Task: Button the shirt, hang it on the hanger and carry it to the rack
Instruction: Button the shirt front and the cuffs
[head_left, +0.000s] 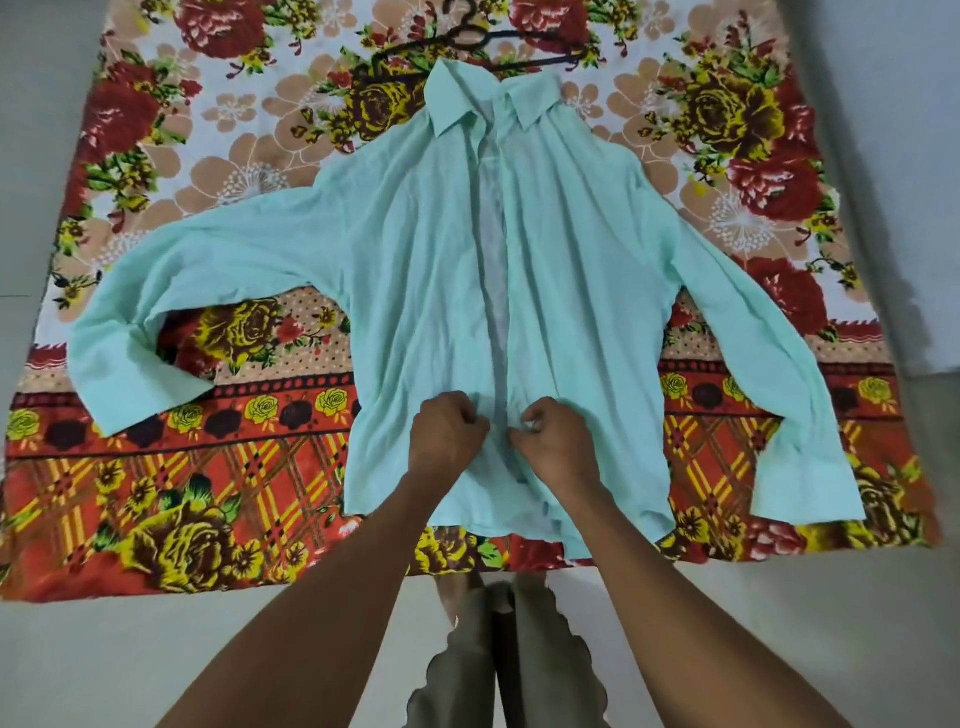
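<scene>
Both hands pinch the shirt (467, 291) low at centre frame: left hand (447, 434) on one front edge, right hand (558, 441) on the other, apparently at a button. Its placket runs up-frame toward the hanger (524, 60), top centre.

There is one view only, from a wide-angle camera worn on the person's head, looking steeply down and slightly forward at the floor. It sits close enough that both forearms enter from the bottom edge and meet near the lower centre of the frame. A floral cloth (156, 156) fills most of the frame, its straight edges bowed by the lens, with pale floor (156, 665) along the bottom.
</scene>
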